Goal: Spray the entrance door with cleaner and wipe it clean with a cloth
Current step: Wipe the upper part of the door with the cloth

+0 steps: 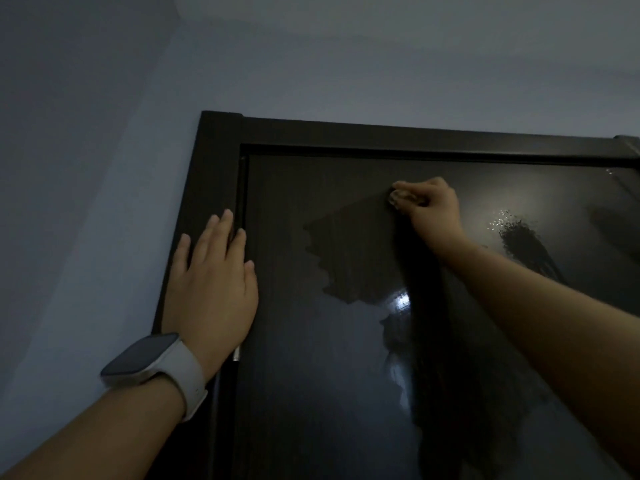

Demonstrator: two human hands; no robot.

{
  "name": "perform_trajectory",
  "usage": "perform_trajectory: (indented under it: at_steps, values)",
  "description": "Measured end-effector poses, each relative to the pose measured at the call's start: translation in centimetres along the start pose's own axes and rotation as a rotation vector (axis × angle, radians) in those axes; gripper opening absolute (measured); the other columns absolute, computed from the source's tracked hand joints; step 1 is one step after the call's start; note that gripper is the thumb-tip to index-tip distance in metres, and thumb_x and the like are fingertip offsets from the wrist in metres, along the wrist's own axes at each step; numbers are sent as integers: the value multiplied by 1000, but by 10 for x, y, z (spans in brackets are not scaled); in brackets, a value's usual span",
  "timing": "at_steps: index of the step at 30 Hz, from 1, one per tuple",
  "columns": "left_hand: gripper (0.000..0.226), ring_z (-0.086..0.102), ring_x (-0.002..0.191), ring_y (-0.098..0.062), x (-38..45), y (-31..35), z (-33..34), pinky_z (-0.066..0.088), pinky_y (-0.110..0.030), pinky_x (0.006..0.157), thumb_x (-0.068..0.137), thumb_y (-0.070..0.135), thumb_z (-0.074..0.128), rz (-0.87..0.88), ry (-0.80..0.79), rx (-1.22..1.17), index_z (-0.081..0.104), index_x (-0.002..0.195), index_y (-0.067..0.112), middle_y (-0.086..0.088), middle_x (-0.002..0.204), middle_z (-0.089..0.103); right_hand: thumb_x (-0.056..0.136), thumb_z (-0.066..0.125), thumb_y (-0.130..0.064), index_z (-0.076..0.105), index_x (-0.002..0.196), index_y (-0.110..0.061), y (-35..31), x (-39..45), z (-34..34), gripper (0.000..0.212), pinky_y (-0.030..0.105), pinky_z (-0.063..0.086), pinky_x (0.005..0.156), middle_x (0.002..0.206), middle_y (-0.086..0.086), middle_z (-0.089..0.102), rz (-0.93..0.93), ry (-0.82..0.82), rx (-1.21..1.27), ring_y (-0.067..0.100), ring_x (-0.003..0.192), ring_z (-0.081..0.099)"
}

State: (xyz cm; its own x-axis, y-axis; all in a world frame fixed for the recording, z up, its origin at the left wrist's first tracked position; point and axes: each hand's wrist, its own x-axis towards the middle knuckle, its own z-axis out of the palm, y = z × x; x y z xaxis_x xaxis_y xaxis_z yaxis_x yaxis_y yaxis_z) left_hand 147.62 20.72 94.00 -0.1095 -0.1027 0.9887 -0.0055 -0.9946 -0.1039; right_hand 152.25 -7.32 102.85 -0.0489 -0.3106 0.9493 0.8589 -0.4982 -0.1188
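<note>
Left hand flat, fingers spread, on door edge, lower left. Right hand centre, fingers curled, pinching dark cloth.

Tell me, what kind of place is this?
Probably indoors in a home, at a doorway: a dark door in its dark frame, and a plain pale wall beside and above it.

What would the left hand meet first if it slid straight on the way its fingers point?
The left hand lies flat, fingers pointing up along the door frame. It would probably stay on the frame's upright until its top corner; nothing else shows there.
</note>
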Motion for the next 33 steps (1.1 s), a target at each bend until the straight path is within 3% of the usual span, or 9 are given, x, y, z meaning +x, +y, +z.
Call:
perform_trajectory:
  at_steps: [4,8,11,16,20,24,27,31,33]
  values:
    - [57,27,145,-25,-1,-2,3,18,-48,117,92,31,28,13,30,-7,48,139,5,-11,156,30,90,66,-17,68,111,-24,-29,-10,52,22,39,40,105,100,-12,46,3,11,-22,11,103,53]
    - [50,26,145,-25,-1,-1,2,18,-49,117,97,26,32,7,28,-14,48,140,6,-11,157,29,91,65,-7,69,115,-13,-70,-36,98,25,-1,31,88,100,-8,47,-275,-226,25,4,97,46]
    - [49,27,145,-25,0,-2,2,18,-48,117,97,25,32,11,37,-19,47,140,8,-12,156,30,88,70,-11,70,113,-14,-59,-19,81,26,23,44,100,93,-14,47,-260,-258,64,6,97,55]
    - [62,24,146,-22,-1,-2,1,15,-45,119,92,33,28,1,32,-61,30,150,9,-9,158,28,90,67,-20,68,117,-18,1,23,16,27,46,40,106,102,-6,45,31,47,-58,13,99,51]
    - [62,12,149,-21,-1,-2,2,8,-43,121,99,33,30,-45,23,-56,16,152,6,-9,162,12,92,60,-10,67,115,-18,-12,27,33,26,41,37,107,119,3,47,164,162,-40,22,114,49]
    - [67,12,149,-20,-1,-2,0,7,-42,121,95,38,28,-76,21,-70,17,153,6,-8,161,14,93,61,-14,64,117,-22,-64,10,89,25,24,25,91,123,-2,49,-16,-38,-29,13,115,47]
    - [66,9,149,-18,0,-3,0,5,-40,122,98,38,36,-78,2,-62,15,153,8,-6,162,11,94,58,-10,63,122,-17,-84,3,109,29,21,27,95,122,0,46,-138,-156,-41,12,114,43]
    - [71,12,149,-18,0,-4,0,7,-41,121,92,44,26,-74,15,-53,18,153,9,-6,162,14,90,64,-13,62,91,-34,-59,24,82,22,43,45,101,115,1,51,-113,-149,25,17,108,55]
    - [74,13,149,-18,1,-5,-1,7,-41,121,89,46,23,-69,14,-53,19,153,9,-6,161,15,92,64,-18,64,101,-27,-29,39,49,13,46,45,102,119,4,49,-25,-35,-60,21,110,54]
